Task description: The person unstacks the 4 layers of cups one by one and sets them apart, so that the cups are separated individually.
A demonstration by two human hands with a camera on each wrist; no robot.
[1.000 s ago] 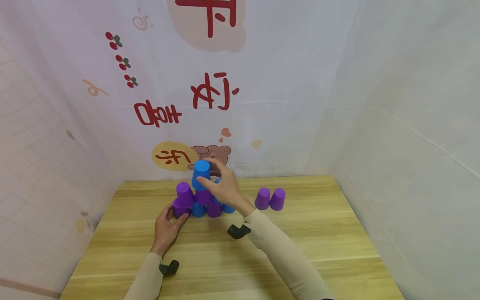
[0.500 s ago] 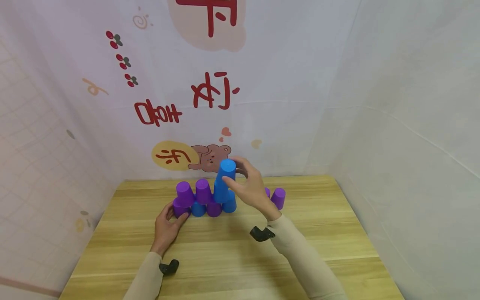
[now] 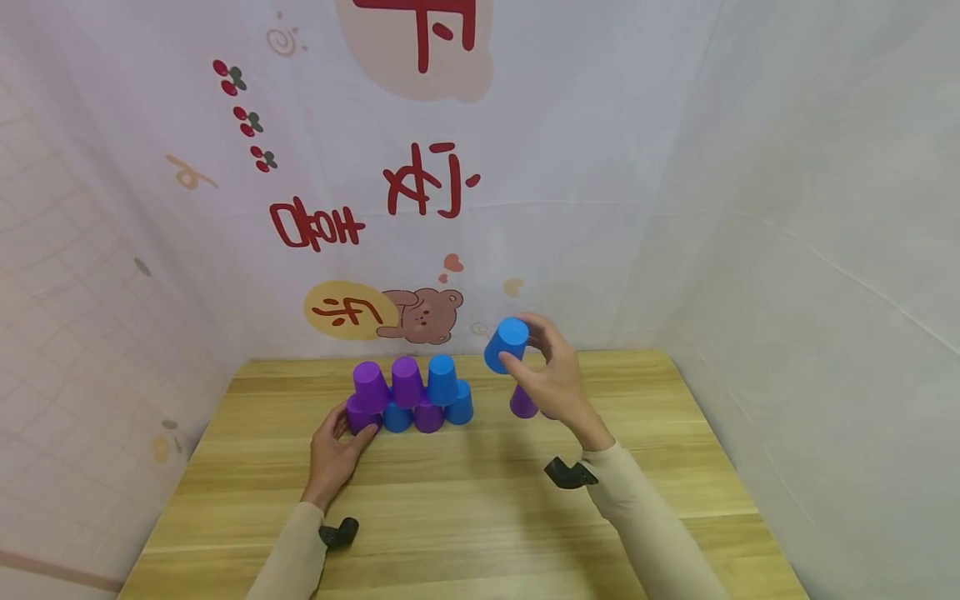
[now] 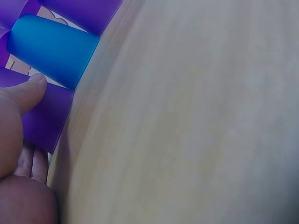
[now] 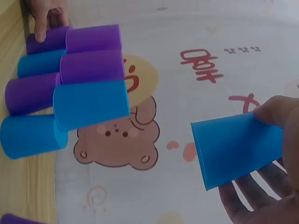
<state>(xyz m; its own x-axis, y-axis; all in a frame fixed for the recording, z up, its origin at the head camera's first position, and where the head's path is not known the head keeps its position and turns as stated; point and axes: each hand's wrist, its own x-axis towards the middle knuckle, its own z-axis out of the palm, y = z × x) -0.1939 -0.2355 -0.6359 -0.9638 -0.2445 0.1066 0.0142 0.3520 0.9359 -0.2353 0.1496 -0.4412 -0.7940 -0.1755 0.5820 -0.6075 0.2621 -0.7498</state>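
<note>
My right hand (image 3: 553,375) grips an upside-down blue cup (image 3: 507,344) in the air, right of the stack, thumb on its near side. In the right wrist view the held blue cup (image 5: 238,148) lies between thumb and fingers. My left hand (image 3: 334,457) curls round the purple cup (image 4: 49,112) at the bottom row's left end, thumb in front. That row alternates purple and blue, ending in a blue cup (image 3: 460,403). On top stand a left purple cup (image 3: 371,387), a middle purple cup (image 3: 407,383) and a blue cup (image 3: 442,380), all upside down.
Behind my right hand a purple cup (image 3: 523,403) stands on the wooden table (image 3: 420,517), with another mostly hidden beside it. A white printed cloth (image 3: 570,208) hangs behind the table, and pale cloth walls stand at both sides.
My right hand has carried the blue cup rightward from above the stack to above the separate purple cups, tilting it slightly. My left hand has stayed on its purple cup.
</note>
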